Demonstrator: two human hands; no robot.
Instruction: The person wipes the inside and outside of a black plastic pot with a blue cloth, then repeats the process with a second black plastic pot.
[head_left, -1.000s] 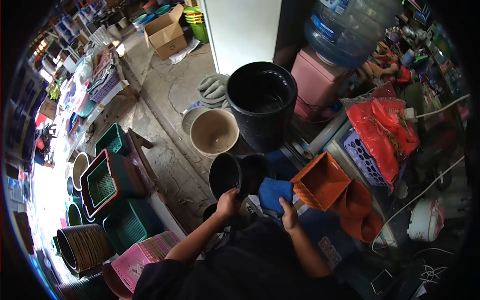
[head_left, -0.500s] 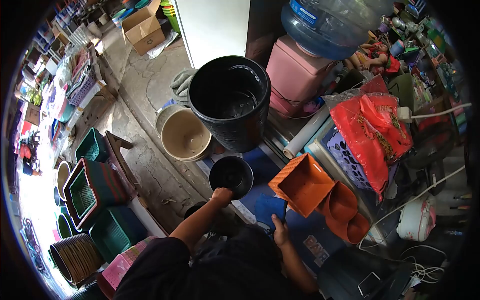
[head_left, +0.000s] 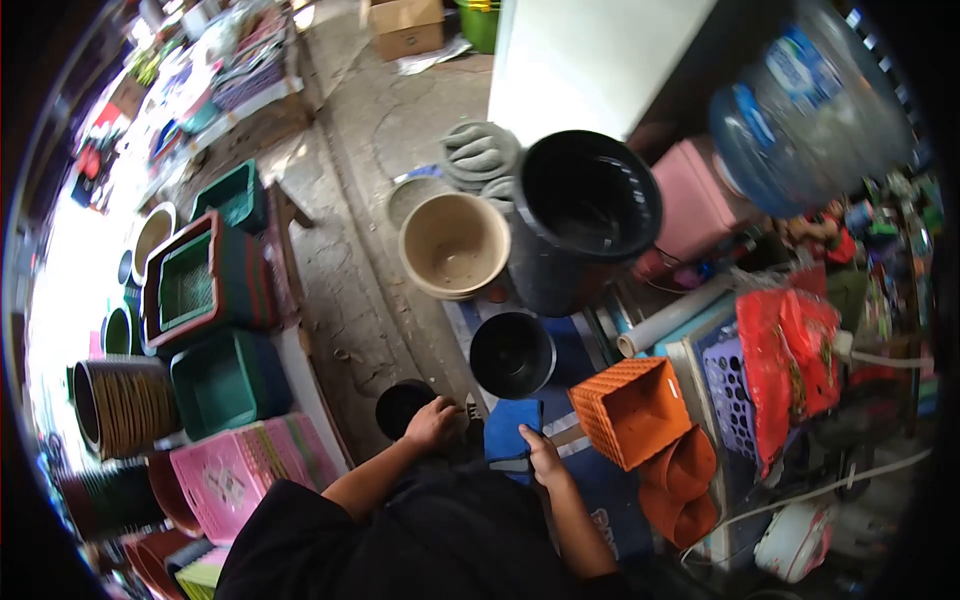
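Observation:
My left hand [head_left: 432, 423] is curled at the right rim of a small black pot [head_left: 400, 404] low by the floor. The hand itself covers part of that rim. In my right hand [head_left: 543, 453] is a folded blue cloth [head_left: 512, 428], pinched with the thumb on top. A second black pot [head_left: 512, 354] stands on the blue mat [head_left: 590, 500] just beyond the cloth, apart from both hands. To its right sit a square orange planter [head_left: 632, 412] and several round orange pots [head_left: 678, 485].
Behind the pots stand beige pots [head_left: 455, 245], a tall black bin [head_left: 588, 215] and a pink dispenser [head_left: 695, 205] with a water bottle [head_left: 810, 110]. Green baskets [head_left: 228, 370] and pink baskets [head_left: 250, 475] line the left. A white cord [head_left: 800, 490] runs at right.
My left hand has left the pot on the mat and moved down to the lower black pot. My right hand has shifted left with the blue cloth. The view has turned.

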